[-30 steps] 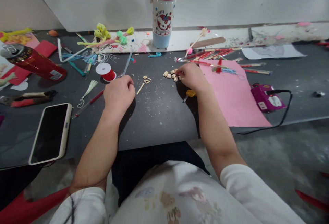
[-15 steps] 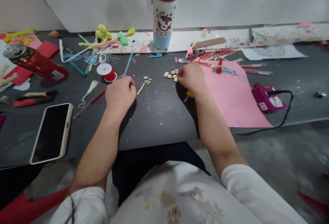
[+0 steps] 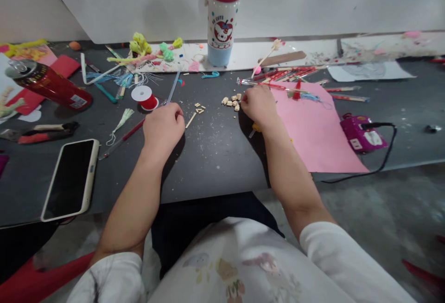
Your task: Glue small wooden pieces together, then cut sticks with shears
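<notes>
My left hand rests on the dark table with its fingers curled in. A red stick in a clear wrapper runs up to its near side, and a translucent stick lies just beyond the knuckles. Beside its fingertips are a thin wooden stick and several tiny wood bits. My right hand is closed too, at the right edge of a cluster of short pale wood pieces. Whatever either hand holds, if anything, is hidden. A small yellow item shows partly under my right wrist.
A white bottle stands at the back. Leftward are a red can, pliers, a phone and a ribbon spool. Pink paper, wrapped sticks and a purple corded box lie rightward.
Almost nothing differs. Both hands keep their places and curled shape, and the wood pieces lie as before.
</notes>
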The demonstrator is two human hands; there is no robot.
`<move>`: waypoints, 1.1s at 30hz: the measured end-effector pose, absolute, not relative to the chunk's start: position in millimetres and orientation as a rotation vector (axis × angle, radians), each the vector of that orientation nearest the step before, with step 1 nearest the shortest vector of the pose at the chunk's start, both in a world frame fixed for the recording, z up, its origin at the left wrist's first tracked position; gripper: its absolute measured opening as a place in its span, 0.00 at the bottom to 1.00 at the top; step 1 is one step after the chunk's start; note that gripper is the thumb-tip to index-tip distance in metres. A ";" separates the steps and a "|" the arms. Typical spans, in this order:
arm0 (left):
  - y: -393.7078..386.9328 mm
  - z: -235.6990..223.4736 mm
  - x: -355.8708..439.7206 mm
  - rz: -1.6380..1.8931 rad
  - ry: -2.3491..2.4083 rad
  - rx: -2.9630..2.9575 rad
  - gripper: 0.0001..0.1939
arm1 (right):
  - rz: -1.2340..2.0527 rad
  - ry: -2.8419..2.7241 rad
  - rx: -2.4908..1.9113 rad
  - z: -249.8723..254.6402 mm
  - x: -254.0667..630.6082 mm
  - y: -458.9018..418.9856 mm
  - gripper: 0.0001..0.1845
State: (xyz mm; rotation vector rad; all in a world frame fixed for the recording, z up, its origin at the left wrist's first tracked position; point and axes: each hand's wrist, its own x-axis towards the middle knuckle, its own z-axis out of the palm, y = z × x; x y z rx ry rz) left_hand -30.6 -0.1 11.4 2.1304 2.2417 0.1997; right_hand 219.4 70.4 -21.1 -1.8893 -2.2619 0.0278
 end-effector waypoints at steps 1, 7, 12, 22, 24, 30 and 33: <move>-0.1 11.5 -30.5 0.201 2.240 2.132 0.14 | 0.022 -2.244 -1.887 -18.7 219.4 69.3 0.18; 0.8 11.6 -27.9 0.198 2.225 2.104 0.14 | 0.200 -2.249 -1.663 -0.5 208.6 56.9 0.14; 1.1 10.2 -25.0 0.200 2.185 2.133 0.13 | 0.501 -2.464 -1.277 -4.8 191.8 50.8 0.06; -2.2 7.7 -19.2 0.166 2.106 2.209 0.15 | 0.703 -2.541 -1.103 -11.5 179.6 46.1 0.10; -2.7 7.4 -18.3 0.170 2.074 2.231 0.15 | 0.676 -2.521 -1.137 -10.9 181.3 47.0 0.12; -2.9 4.6 -15.5 0.143 2.002 2.251 0.15 | 0.560 -2.496 -1.191 -13.6 186.2 50.2 0.13; -2.9 2.8 -14.8 0.141 1.976 2.267 0.15 | 0.536 -2.516 -1.177 -14.3 184.9 48.8 0.11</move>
